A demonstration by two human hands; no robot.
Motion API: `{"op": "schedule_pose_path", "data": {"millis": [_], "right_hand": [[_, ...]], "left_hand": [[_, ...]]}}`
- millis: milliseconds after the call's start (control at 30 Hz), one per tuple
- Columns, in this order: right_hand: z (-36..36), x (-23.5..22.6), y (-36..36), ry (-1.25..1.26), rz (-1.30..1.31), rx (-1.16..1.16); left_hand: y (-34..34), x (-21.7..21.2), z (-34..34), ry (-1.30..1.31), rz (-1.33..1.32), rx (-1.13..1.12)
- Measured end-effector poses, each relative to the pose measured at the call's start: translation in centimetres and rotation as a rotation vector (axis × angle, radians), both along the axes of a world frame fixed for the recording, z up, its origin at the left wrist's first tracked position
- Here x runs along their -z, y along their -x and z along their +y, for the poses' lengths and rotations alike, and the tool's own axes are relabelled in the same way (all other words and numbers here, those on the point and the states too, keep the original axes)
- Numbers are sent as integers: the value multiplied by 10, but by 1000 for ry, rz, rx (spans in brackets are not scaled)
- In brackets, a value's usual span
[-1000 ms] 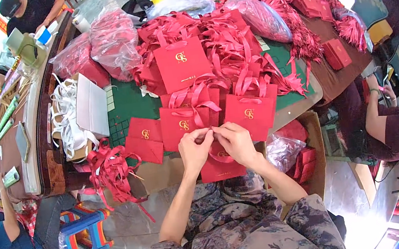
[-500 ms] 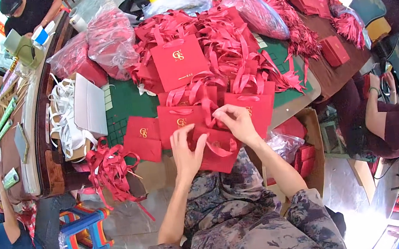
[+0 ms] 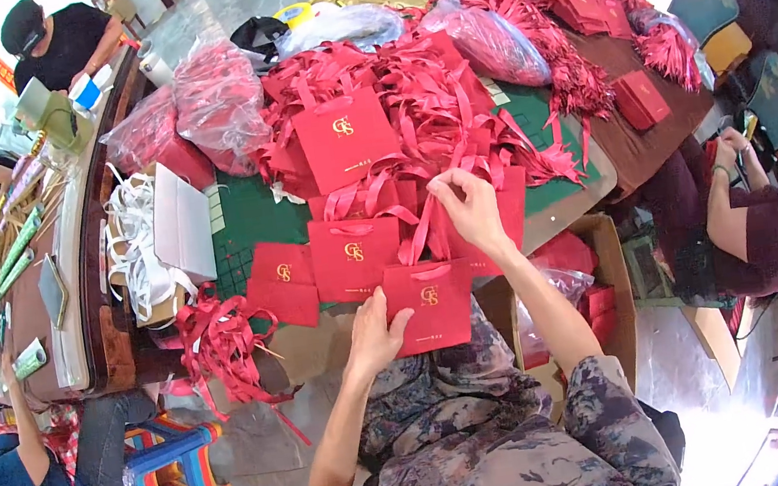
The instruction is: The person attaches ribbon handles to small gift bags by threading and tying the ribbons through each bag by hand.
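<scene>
A small red paper gift bag with a gold mark faces me at the table's near edge. My left hand is closed on its left side, thumb across the front. Above the bag, my right hand is raised with thumb and fingers pinched together. A red ribbon runs up from the bag's top toward those fingertips, and they seem to hold its upper end. Just behind lie more flat red bags, and beyond them rises a heap of red bags with ribbon handles.
Loose red ribbons hang off the table edge at left, beside a box of white ribbons. Plastic-wrapped red bundles stand behind. A cardboard box is below at right. Other people work around the table.
The bag has turned from tilted to upright, its marked front toward me. My right hand has risen away from it, drawing the ribbon up. My left hand has shifted down to the bag's side.
</scene>
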State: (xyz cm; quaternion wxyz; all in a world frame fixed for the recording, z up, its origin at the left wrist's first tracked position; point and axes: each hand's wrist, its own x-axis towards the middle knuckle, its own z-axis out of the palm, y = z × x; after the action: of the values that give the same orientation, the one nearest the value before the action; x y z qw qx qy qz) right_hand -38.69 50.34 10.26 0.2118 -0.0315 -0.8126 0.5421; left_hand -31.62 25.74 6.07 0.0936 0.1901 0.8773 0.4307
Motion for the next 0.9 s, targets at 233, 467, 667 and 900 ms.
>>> {"op": "schedule_pose_path", "data": {"millis": [233,467,667,900], "right_hand": [[-4,0,-28,-171,-12,30],[-81,41,-112,-406,170,-117],[-108,71,-105,-626,128,-123],[-123,74,-74,-541,123,-68]], "left_hand": [[3,30,-12,-91,121,-143],[44,49,-40,-141,228,-308],[47,10,-42,-127,270,-359],[93,27,-121,335,514,-618]]}}
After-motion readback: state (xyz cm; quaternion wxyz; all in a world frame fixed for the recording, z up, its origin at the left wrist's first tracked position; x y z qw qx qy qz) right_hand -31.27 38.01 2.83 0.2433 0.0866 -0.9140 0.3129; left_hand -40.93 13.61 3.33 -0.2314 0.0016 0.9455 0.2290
